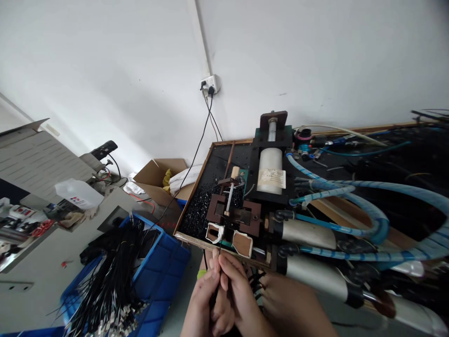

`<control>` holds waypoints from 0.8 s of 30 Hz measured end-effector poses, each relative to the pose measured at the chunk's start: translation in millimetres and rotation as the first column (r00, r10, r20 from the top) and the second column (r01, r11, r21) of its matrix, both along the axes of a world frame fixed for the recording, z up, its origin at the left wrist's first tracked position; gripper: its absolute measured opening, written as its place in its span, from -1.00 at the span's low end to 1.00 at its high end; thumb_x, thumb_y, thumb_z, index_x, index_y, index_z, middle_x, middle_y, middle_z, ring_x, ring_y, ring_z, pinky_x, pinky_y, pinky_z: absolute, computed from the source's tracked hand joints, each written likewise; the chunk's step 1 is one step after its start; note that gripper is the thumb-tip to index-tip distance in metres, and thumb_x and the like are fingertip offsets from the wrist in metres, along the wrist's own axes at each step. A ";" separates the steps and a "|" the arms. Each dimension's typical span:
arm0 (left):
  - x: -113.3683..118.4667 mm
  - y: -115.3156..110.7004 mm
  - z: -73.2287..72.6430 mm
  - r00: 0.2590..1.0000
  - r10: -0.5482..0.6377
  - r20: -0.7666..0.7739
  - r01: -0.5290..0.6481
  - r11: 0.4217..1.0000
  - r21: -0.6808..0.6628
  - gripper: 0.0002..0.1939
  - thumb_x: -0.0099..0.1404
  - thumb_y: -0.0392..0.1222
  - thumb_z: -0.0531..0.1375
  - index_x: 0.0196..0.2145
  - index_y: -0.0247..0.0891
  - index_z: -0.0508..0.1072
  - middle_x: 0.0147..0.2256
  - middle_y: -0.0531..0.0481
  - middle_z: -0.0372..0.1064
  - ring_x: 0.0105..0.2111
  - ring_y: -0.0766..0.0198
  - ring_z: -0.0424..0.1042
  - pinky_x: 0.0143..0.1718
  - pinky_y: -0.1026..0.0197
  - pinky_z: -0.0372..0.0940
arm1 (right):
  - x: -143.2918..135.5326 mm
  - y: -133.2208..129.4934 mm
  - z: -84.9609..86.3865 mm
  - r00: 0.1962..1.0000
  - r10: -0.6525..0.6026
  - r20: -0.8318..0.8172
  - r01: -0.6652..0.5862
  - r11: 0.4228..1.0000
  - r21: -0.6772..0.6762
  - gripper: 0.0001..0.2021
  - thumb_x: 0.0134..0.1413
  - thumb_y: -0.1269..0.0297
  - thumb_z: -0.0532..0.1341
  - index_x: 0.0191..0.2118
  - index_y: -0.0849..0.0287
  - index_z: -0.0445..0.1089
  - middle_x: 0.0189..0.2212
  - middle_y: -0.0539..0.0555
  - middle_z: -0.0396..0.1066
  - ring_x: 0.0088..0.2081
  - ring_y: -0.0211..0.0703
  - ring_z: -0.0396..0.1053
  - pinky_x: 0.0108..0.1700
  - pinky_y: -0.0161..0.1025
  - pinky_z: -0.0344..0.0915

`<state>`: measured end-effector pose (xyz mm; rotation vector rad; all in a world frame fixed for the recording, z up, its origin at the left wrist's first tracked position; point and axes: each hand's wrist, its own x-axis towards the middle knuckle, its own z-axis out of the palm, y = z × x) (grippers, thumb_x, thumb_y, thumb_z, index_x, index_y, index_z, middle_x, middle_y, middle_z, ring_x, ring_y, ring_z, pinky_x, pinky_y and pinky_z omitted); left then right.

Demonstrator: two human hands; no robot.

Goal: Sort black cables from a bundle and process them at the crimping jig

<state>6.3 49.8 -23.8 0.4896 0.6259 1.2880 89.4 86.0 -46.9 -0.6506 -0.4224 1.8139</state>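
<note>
My left hand (206, 285) and my right hand (235, 281) are side by side at the bottom centre, fingertips pinched together on a thin black cable (220, 250). The cable points up toward a small white-edged part (214, 232) at the front of a brown metal fixture (250, 217). Beside that part is a second brown pad (242, 244) with a white edge. The lower end of the cable is hidden between my palms. Whether its tip touches the fixture, I cannot tell.
Pneumatic cylinders (308, 233) and blue hoses (379, 187) fill the right. Small black scraps (196, 210) lie on the wood-edged board. A blue crate (164, 271) with black cables (112, 276) stands lower left, a cardboard box (150, 173) behind it.
</note>
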 end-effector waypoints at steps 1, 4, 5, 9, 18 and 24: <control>1.0 0.5 1.6 1.000 0.001 0.005 -0.001 1.000 0.001 -0.62 0.53 0.13 0.33 -0.29 -0.24 0.61 -0.74 0.31 -0.03 -0.81 0.48 -0.17 -0.75 0.40 0.05 | -3.2 1.8 0.9 1.000 0.000 0.002 0.000 1.000 0.001 -0.67 -0.12 -0.01 0.66 -0.32 -0.02 0.62 -0.14 0.19 0.67 0.05 0.28 0.56 0.00 -0.01 0.58; 4.5 1.8 3.1 1.000 0.017 0.021 -0.017 1.000 -0.012 -0.64 0.49 0.11 0.38 -0.31 -0.24 0.62 -0.75 0.32 -0.04 -0.82 0.51 -0.21 -0.77 0.42 0.01 | -9.1 5.5 2.7 1.000 0.002 0.009 -0.002 1.000 0.003 -0.67 -0.09 -0.04 0.63 -0.35 -0.01 0.59 -0.25 0.16 0.64 -0.03 0.24 0.57 -0.02 -0.01 0.57; 5.4 2.1 2.3 0.999 0.030 0.029 -0.030 0.999 -0.019 -0.65 0.49 0.09 0.39 -0.31 -0.24 0.62 -0.75 0.33 -0.06 -0.83 0.52 -0.23 -0.78 0.43 -0.01 | -9.2 5.8 3.2 1.000 0.002 0.012 -0.003 1.000 0.004 -0.67 -0.11 -0.03 0.64 -0.34 -0.02 0.59 -0.25 0.15 0.64 -0.02 0.25 0.57 -0.03 -0.01 0.57; 4.3 1.5 -4.1 0.995 0.071 0.071 -0.072 0.997 0.006 -0.67 0.52 0.05 0.36 -0.30 -0.25 0.65 -0.76 0.35 -0.13 -0.84 0.53 -0.28 -0.81 0.44 -0.06 | -3.5 4.2 4.3 1.000 0.011 0.021 -0.012 1.000 0.006 -0.67 -0.09 -0.03 0.63 -0.30 -0.02 0.62 -0.28 0.14 0.63 0.01 0.26 0.56 -0.02 -0.02 0.56; 2.3 1.6 -5.0 0.984 0.126 -0.125 -0.127 0.992 -0.001 -0.57 0.43 0.23 0.40 -0.35 -0.20 0.57 -0.75 0.33 -0.07 -0.82 0.48 -0.23 -0.79 0.38 -0.11 | -8.1 7.8 5.3 0.998 0.021 0.053 -0.022 1.000 0.013 -0.66 -0.02 -0.10 0.60 -0.31 0.03 0.66 -0.34 0.12 0.58 -0.17 0.11 0.53 -0.19 -0.14 0.49; -23.8 -16.7 14.6 0.293 0.401 -0.868 -0.171 0.915 0.366 -0.54 0.60 0.20 0.14 -0.19 -0.21 0.62 -0.39 -0.05 0.48 -0.43 0.18 0.46 -0.40 0.24 0.31 | -13.3 13.9 12.9 0.966 0.033 0.257 -0.096 0.966 0.239 -0.46 0.08 -0.25 0.50 -0.51 0.13 0.46 -0.53 -0.04 0.28 -0.46 -0.20 0.19 -0.40 -0.27 0.17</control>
